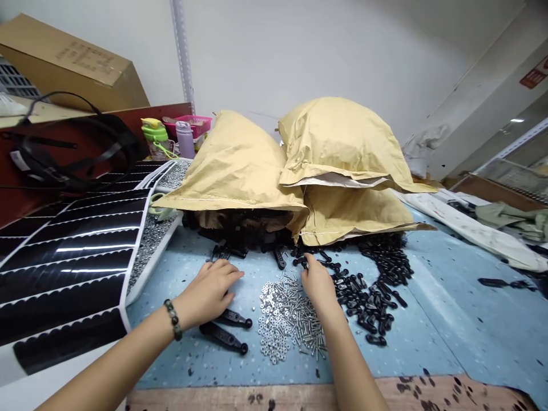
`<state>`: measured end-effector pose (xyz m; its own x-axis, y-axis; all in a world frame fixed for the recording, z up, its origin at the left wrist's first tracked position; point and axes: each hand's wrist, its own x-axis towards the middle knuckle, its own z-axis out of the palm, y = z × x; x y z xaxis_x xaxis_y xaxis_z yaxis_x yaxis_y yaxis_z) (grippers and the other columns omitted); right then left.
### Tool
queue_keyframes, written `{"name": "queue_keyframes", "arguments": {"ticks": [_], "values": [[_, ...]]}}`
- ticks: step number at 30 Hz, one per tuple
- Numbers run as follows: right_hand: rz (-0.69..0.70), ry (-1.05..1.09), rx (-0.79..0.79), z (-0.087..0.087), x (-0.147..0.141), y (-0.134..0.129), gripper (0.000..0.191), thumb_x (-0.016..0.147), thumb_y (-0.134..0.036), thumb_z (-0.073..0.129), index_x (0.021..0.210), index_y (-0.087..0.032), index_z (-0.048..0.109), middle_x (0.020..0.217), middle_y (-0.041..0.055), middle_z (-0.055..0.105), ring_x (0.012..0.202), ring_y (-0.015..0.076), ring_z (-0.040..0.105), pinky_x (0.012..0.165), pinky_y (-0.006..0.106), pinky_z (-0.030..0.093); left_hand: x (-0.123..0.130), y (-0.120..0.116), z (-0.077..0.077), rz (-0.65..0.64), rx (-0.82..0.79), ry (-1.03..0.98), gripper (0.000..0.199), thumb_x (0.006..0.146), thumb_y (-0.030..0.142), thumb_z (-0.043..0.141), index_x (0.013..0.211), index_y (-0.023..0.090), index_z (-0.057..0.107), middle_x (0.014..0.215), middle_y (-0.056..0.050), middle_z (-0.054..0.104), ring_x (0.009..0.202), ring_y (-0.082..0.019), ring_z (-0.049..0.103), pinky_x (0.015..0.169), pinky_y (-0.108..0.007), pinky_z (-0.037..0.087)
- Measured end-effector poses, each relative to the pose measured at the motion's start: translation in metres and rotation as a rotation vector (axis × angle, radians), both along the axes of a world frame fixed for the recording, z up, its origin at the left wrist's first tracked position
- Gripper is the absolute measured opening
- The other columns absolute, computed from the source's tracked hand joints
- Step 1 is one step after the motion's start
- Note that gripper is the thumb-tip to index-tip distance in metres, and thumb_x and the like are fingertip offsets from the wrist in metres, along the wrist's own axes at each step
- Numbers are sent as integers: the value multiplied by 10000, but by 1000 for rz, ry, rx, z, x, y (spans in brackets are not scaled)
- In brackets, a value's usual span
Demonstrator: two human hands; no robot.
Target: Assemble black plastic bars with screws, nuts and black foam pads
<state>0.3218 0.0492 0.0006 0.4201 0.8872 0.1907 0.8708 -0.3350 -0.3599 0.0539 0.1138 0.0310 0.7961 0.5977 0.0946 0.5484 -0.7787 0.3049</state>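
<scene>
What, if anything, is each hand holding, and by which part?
The left hand shows nothing held, though its palm is hidden. A black part shows by the right hand; whether it is gripped, and where, cannot be told.

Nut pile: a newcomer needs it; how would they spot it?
Find the tan sacks. In front, between the left hand and right hand, lies a silver heap. The nut pile is its left part: squat pieces, unlike the long, thin screws.

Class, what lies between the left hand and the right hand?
Head view: from left hand to right hand, blue tabletop, then loose nuts and screws.
</scene>
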Motion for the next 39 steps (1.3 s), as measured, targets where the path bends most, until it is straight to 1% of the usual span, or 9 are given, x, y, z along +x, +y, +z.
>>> {"name": "queue_keyframes", "arguments": {"ticks": [4, 10, 14, 18, 21, 25, 29, 32, 39], "values": [[166, 161, 96, 12, -19, -15, 368, 881, -177, 386, 1208, -184, 555, 936, 63, 626, 813, 187, 607, 730, 281, 473, -10, -2, 6, 6, 4, 32, 290, 771, 185, 569, 1052, 200, 637, 1158, -89, 610, 1121, -307, 480, 935, -482, 341], [296, 672, 296, 15, -52, -29, 289, 902, -372, 460, 1098, -188, 565, 774, 14, 565, 676, 164, 547, 611, 259, 440, -48, 7, 10, 165, -128, -100, 420, 888, 73, 295, 1181, 210, 562, 1192, -80, 536, 1094, -216, 511, 918, -353, 429], [319, 740, 314, 13, -72, -26, 270, 880, -369, 515, 1066, -184, 581, 842, 38, 594, 750, 178, 567, 690, 284, 459, -41, 19, 0, -61, -56, -65, 563, 783, -70, 351, 1180, 252, 586, 1347, -93, 463, 1277, -305, 350, 1017, -523, 283], [323, 877, 353, 19, -83, -28, 246, 854, -374, 581, 1019, -191, 585, 917, 59, 620, 819, 194, 589, 740, 305, 480, -16, 31, 1, -125, -84, -118, 218, 822, 45, 539, 935, 208, 632, 1362, -78, 487, 1311, -309, 332, 1065, -522, 203], [316, 1128, 413, 27, -88, -32, 240, 816, -375, 660, 952, -197, 573, 909, 51, 632, 846, 189, 609, 753, 292, 505, -6, 27, 11, -54, -144, -210, 164, 842, 194, 601, 999, 199, 555, 1246, -93, 566, 1192, -266, 476, 993, -439, 349], [342, 1339, 515, 38, -98, -33, 271, 794, -332, 712, 1014, -224, 595, 906, 21, 628, 832, 162, 619, 766, 280, 524, -4, 7, 22, 44, -289, -314, 260, 874, 323, 563, 1094, 214, 480, 906, -13, 627, 843, -184, 604, 723, -295, 476], [421, 1343, 483, 44, -109, -30, 203, 809, -313, 692, 978, -212, 644, 849, 17, 644, 771, 151, 621, 732, 267, 509, -3, -13, 32, 34, -404, -363, 172, 930, 300, 419, 1032, 224, 535, 965, -12, 601, 863, -160, 592, 728, -260, 472], [432, 1195, 435, 45, -112, -28, 140, 820, -289, 665, 934, -208, 656, 770, 2, 632, 703, 140, 588, 674, 252, 480, -2, -24, 39, 51, -473, -379, 178, 921, 239, 388, 1011, 221, 539, 847, 16, 608, 738, -137, 585, 650, -234, 453], [401, 975, 379, 44, -113, -29, 116, 841, -295, 618, 895, -199, 652, 748, 1, 599, 676, 139, 545, 615, 242, 439, -2, -34, 40, 58, -282, -329, 203, 914, 382, 478, 996, 212, 553, 857, -2, 623, 778, -171, 579, 685, -264, 398]]}}
